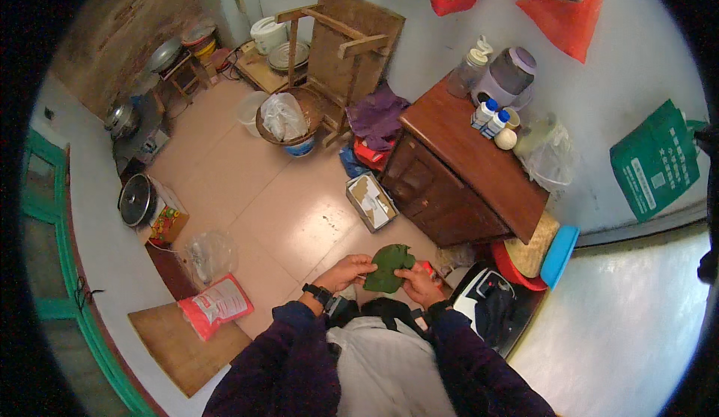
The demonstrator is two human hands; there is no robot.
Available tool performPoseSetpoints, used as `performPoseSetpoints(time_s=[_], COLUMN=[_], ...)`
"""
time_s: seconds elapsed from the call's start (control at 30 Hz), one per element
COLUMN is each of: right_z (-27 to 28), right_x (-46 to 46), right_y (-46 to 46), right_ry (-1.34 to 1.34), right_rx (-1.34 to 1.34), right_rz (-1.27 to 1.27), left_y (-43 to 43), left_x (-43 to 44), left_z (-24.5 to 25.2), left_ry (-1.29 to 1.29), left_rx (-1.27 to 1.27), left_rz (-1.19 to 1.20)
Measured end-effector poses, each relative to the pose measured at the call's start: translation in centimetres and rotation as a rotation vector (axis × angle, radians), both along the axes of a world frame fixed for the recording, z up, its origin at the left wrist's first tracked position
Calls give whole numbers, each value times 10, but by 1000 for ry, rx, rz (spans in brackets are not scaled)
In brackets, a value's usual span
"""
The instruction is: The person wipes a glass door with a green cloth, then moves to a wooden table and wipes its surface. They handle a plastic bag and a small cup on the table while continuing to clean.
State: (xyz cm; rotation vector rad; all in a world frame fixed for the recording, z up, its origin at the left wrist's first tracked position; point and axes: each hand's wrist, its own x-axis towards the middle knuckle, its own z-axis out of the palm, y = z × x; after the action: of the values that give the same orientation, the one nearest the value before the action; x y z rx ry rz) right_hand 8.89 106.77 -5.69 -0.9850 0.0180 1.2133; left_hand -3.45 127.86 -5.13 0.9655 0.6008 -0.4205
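A flat, dark green piece (pixel 388 271), leaf-like with a ragged upper right edge, is held up between my two hands in front of my body. My left hand (pixel 349 272) pinches its left edge between thumb and fingers. At its right side, my right hand (pixel 420 283) grips the edge with the thumb on top. Both wrists wear dark bands. Behind the right hand lies a small red packet (pixel 429 271), partly hidden. The picture does not settle whether the green piece is one leaf or layered.
A wooden cabinet (pixel 466 158) with bottles on top stands right of centre. Before it sits an open cardboard box (pixel 372 203). A red and white bag (pixel 216 306) lies on a wooden board (pixel 168 344) at left. Farther off, a basket (pixel 269 130) holds a plastic bag.
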Motion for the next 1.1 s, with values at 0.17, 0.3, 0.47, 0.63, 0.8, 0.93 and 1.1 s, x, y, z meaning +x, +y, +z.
performPoseSetpoints(time_s=[0.17, 0.3, 0.47, 0.63, 0.8, 0.93, 1.1], right_z=[9, 10, 19, 16, -2, -4, -7], right_x=[30, 59, 114, 172, 197, 210, 226], right_y=[28, 55, 76, 85, 101, 118, 144], right_ry=[40, 43, -59, -13, -51, -13, -20], right_rx=[4, 34, 29, -139, 28, -56, -7], right_rz=[88, 136, 230, 239, 254, 262, 289], left_y=[12, 30, 51, 49, 55, 78, 103], left_x=[16, 37, 87, 135, 159, 167, 183], left_z=[-13, -13, -1, 9, 6, -2, -1], left_ry=[-19, -33, -15, -2, 37, 30, 67], left_rx=[-84, -26, 47, 69, 85, 115, 102], left_rz=[55, 67, 36, 93, 121, 114, 126])
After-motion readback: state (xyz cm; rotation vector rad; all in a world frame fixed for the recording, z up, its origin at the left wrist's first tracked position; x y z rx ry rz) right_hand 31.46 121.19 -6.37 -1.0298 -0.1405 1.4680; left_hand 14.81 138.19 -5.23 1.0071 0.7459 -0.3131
